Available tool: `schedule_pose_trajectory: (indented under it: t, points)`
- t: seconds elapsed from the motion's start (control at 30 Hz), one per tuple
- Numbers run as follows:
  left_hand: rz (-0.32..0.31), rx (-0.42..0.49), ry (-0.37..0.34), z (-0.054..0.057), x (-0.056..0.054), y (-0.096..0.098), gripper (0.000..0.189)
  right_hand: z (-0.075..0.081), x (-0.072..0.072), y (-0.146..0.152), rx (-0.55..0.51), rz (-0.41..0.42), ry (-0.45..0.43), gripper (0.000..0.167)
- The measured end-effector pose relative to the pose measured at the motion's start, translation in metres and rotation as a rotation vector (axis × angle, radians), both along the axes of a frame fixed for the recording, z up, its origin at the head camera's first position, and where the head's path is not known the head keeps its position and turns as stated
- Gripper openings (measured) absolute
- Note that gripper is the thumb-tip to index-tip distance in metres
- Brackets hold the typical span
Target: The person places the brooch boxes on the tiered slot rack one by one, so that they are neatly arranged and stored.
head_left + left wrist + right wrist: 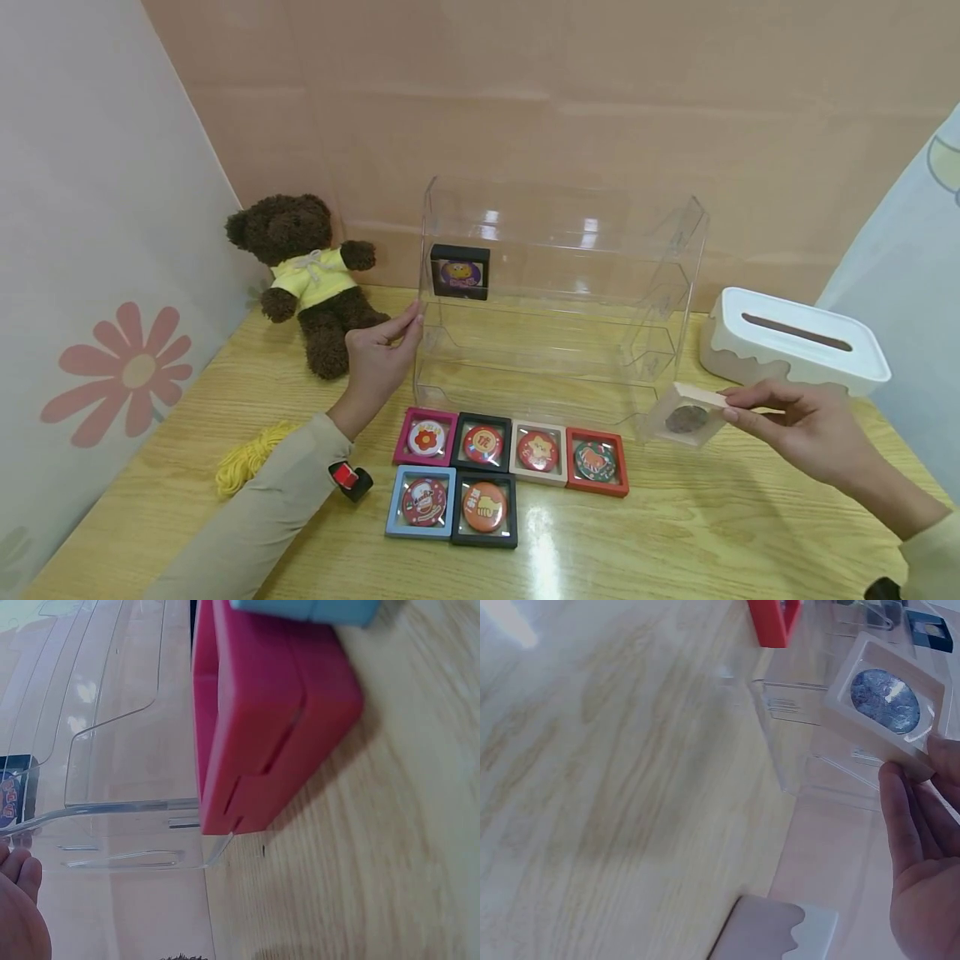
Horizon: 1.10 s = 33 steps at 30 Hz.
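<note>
white-framed and small, the badge case [688, 417] sat pinched by one edge in the right hand [802, 429], at the lower right of the head view, just beside the clear acrylic rack [558, 308]. it looked light and rigid, with a glossy clear window over the round badge that would likely smudge or slip, so the frame's edges seemed the sound place to grip. the left hand [378, 358] had its fingers curled around the rack's left wall at centre frame. one black case [459, 272] stood on the top shelf. six more cases [510, 475] lay on the wooden table [712, 525] below, a teddy bear [309, 275] at upper left.
</note>
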<state>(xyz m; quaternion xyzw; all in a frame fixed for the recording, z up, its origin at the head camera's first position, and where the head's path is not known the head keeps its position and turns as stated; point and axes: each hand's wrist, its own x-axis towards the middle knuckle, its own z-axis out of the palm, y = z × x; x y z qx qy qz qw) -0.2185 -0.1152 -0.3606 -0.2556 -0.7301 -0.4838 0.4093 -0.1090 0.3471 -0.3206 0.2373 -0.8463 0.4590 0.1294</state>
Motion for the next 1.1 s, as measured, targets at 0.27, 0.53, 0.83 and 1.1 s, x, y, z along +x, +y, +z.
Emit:
schedule_pose_trajectory:
  t: [0.27, 0.53, 0.83, 1.1]
  points:
    - [0.011, -0.007, -0.004, 0.002, 0.002, 0.002, 0.021, 0.016, -0.008, -0.005, -0.2, 0.013, 0.025, 0.021]
    - [0.006, 0.001, -0.002, 0.024, 0.021, 0.009, 0.019, 0.028, -0.018, -0.02, -0.426, 0.067, 0.031, 0.016]
    - [-0.034, 0.015, -0.027, 0.026, 0.025, 0.009, 0.019, 0.035, -0.025, -0.038, -0.529, 0.078, 0.003, 0.011]
    - [-0.031, 0.017, -0.02, 0.027, 0.025, 0.009, 0.019, 0.038, -0.033, -0.05, -0.561, 0.098, 0.04, 0.013]
